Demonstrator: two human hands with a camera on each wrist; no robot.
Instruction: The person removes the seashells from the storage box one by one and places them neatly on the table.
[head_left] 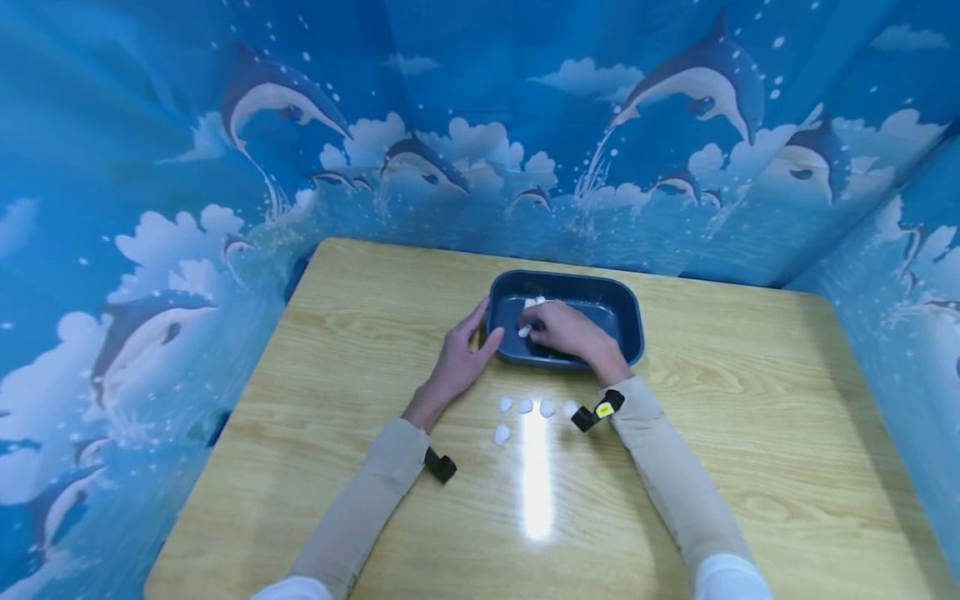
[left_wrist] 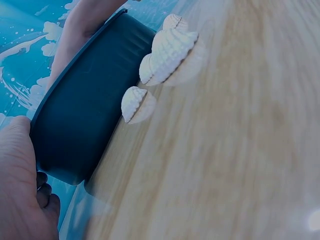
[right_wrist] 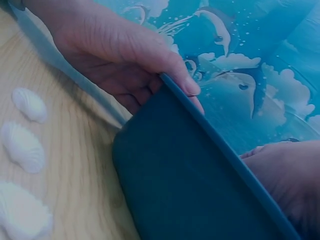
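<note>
A dark blue plastic basin (head_left: 630,287) stands toward the back of the table. My left hand (head_left: 459,358) grips its left end, thumb at the rim and fingers around the corner; the right wrist view shows this thumb (right_wrist: 182,80) close up. My right hand (head_left: 566,329) reaches over the front rim into the basin, fingers curled down around a small white seashell (head_left: 524,332). More white pieces (head_left: 534,301) lie behind that hand inside the basin. In the right wrist view the basin wall hides the right fingers. Ribbed white seashells (left_wrist: 172,50) lie on the table before the basin.
Several shells form a short row on the wooden table (head_left: 360,333), with one shell (head_left: 502,434) nearer the front below its left end. A bright light reflection (head_left: 536,483) falls on the tabletop. Dolphin-print curtains (head_left: 465,100) surround the back and sides.
</note>
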